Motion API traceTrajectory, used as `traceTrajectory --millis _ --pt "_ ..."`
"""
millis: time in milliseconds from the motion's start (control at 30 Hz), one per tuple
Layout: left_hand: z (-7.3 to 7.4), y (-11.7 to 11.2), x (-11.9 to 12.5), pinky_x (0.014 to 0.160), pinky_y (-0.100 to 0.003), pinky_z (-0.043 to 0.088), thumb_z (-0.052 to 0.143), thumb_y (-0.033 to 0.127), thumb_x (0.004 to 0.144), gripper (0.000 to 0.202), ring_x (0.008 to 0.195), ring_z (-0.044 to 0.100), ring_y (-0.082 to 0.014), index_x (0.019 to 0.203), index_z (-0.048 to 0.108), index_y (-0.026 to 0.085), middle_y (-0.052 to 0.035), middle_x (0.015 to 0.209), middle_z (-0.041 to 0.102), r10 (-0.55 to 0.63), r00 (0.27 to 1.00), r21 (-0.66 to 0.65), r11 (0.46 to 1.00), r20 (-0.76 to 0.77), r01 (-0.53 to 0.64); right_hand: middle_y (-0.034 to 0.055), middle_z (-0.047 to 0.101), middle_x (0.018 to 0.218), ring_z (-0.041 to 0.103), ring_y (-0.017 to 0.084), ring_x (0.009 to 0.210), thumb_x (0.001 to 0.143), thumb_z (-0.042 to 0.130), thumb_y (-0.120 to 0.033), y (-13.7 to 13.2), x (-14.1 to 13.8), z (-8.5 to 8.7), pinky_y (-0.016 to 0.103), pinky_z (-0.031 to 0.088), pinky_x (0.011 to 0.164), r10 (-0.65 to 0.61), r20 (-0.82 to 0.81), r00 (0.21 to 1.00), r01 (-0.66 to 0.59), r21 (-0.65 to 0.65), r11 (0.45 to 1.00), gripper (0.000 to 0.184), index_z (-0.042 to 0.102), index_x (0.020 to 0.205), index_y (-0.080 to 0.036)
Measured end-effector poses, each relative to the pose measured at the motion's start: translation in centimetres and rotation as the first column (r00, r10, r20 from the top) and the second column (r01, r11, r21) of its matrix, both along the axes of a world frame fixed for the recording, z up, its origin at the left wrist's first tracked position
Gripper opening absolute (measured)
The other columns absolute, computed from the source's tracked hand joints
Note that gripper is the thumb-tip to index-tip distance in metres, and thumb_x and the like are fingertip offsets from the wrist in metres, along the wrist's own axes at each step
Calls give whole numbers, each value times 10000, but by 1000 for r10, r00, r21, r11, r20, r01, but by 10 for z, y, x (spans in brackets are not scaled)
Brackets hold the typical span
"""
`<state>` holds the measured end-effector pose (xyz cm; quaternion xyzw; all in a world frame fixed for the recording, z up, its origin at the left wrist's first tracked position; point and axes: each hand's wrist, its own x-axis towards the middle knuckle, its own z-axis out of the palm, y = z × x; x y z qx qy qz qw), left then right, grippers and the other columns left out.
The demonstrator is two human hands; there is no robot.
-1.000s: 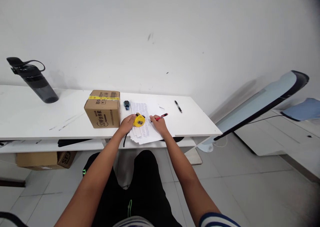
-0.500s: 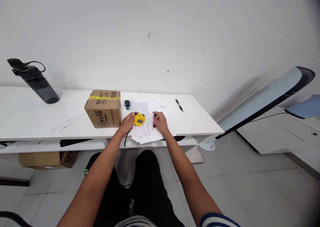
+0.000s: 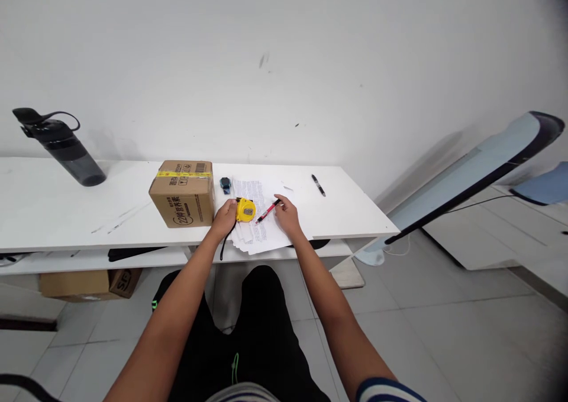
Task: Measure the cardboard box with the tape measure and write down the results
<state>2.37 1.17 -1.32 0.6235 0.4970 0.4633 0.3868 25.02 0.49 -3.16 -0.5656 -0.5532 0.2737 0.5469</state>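
My left hand (image 3: 225, 217) grips a yellow tape measure (image 3: 245, 210) resting on a stack of printed papers (image 3: 256, 230) near the front edge of a white table (image 3: 89, 213). A black strap hangs from the tape measure over the edge. My right hand (image 3: 286, 213) pinches a red pen (image 3: 268, 211), its tip pointing left and down onto the papers, close to the tape measure. A taped cardboard box (image 3: 183, 193) stands just left of my left hand.
A small dark blue gadget (image 3: 225, 184) lies behind the papers. A black pen (image 3: 318, 185) lies at the table's back right. A dark water bottle (image 3: 62, 147) leans at the far left. Another cardboard box (image 3: 89, 282) sits under the table. A long grey-blue panel (image 3: 470, 174) leans at right.
My right hand has swung the red pen round: it pointed right, then stood upright, and now slants with its tip toward the tape measure. My left hand stayed on the tape measure.
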Motion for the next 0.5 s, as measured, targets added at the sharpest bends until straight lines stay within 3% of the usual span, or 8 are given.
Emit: traceTrajectory --millis 233,500 --pt "-4 5 1 708 -289 433 469 636 860 446 753 551 -183 884 601 210 -8 801 618 -2 999 34 999 34 0 53 616 955 546 143 690 857 441 -412 -1 -1 4 306 505 720 -54 -63 997 55 8 998 586 519 1383 -166" --pt "-4 5 -1 715 -283 429 466 612 876 426 772 557 -176 876 588 204 -5 799 611 0 1000 60 998 27 -2 55 590 949 499 152 748 834 555 -500 -3 -1 6 313 502 749 -141 -144 980 148 44 988 627 536 1369 -173"
